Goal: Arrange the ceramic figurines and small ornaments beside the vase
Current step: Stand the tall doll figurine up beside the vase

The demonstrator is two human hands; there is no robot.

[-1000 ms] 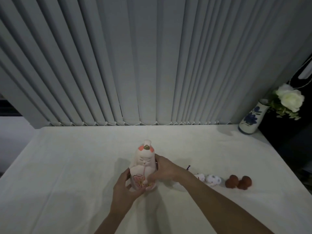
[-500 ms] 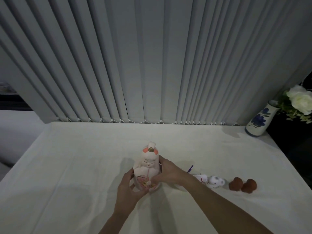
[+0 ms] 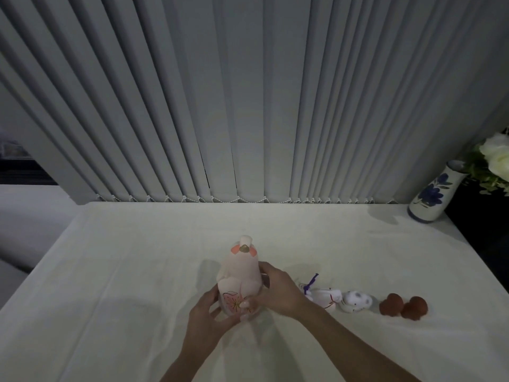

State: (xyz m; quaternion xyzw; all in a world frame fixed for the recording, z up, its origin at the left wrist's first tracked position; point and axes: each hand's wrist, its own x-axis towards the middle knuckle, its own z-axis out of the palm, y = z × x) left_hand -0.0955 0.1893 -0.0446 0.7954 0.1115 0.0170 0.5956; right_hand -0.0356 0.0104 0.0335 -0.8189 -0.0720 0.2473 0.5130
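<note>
A tall pale pink ceramic figurine (image 3: 239, 274) with orange ears and a painted flower stands upright near the middle of the white table (image 3: 132, 271). My left hand (image 3: 206, 315) cups its lower left side and my right hand (image 3: 278, 292) wraps its right side. To the right lie a small white ornament with a purple ribbon (image 3: 321, 295), a small white spotted figurine (image 3: 356, 300) and two brown rounded ornaments (image 3: 403, 306). The white vase with blue flowers (image 3: 431, 195) stands at the back right corner.
White roses (image 3: 497, 155) lean out of the vase past the table's right edge. Grey vertical blinds (image 3: 248, 106) hang right behind the table. The cloth drops off at the left and right edges.
The figurine has turned in my hands, so its face no longer shows. The camera has shifted a little to the left; both hands stay on the figurine.
</note>
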